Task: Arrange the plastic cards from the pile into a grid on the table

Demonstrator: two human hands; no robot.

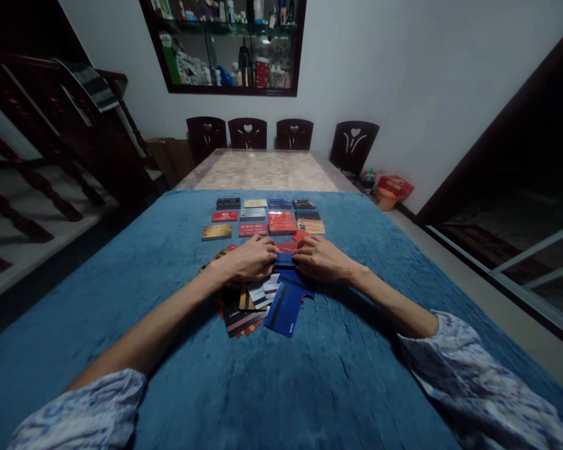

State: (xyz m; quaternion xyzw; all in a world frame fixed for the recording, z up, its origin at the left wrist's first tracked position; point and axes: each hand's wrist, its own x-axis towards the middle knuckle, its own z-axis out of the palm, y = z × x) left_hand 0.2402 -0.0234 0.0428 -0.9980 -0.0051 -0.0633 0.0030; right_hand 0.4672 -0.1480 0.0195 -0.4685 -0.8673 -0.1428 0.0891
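Note:
A loose pile of plastic cards (pixel 263 300) lies on the blue cloth (pixel 169 300) in front of me. My left hand (pixel 248 259) and my right hand (pixel 321 259) both rest on the pile, fingers curled, meeting over a blue card (pixel 284 257) between them. Each hand pinches an end of that card. Beyond the hands, several cards (pixel 263 217) lie face up in neat rows. A large blue card (pixel 285 307) sticks out at the near edge of the pile.
The cloth covers the near part of a long marble-topped table (pixel 263 170). Several dark chairs (pixel 248 132) stand at its far end under a glass wall cabinet (pixel 229 44). A staircase (pixel 51 144) rises on the left; red containers (pixel 394 187) sit on the floor at right.

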